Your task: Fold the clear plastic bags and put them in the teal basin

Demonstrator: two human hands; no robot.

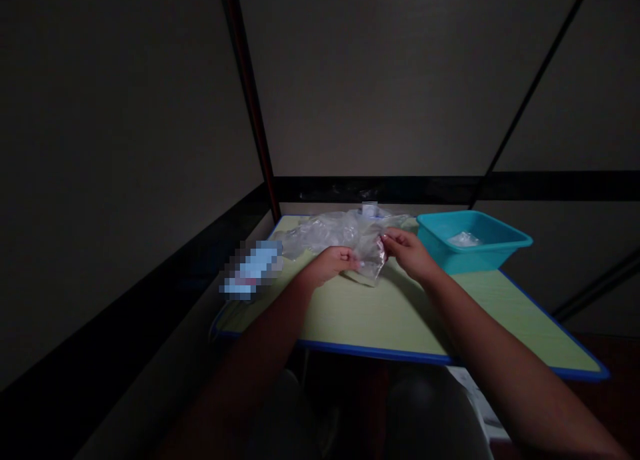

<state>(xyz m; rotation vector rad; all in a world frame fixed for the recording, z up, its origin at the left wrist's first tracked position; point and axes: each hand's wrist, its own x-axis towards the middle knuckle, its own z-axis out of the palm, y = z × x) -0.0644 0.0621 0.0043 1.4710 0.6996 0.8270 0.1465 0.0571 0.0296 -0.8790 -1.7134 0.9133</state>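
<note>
Between my two hands is a small clear plastic bag, held above the table. My left hand pinches its left side with thumb and fingers. The bag's right edge is gripped by my right hand, closed at the fingertips. Whether the bag has anything inside I cannot tell. Behind it lies a crumpled heap of clear plastic, partly hidden by the bag and my hands. A small whitish packet shows at the heap's far side.
A turquoise plastic basin stands at the back right, with some clear plastic inside. At the left edge of the yellow, blue-rimmed table is a pixelated light-blue item. Walls close in behind and on the left.
</note>
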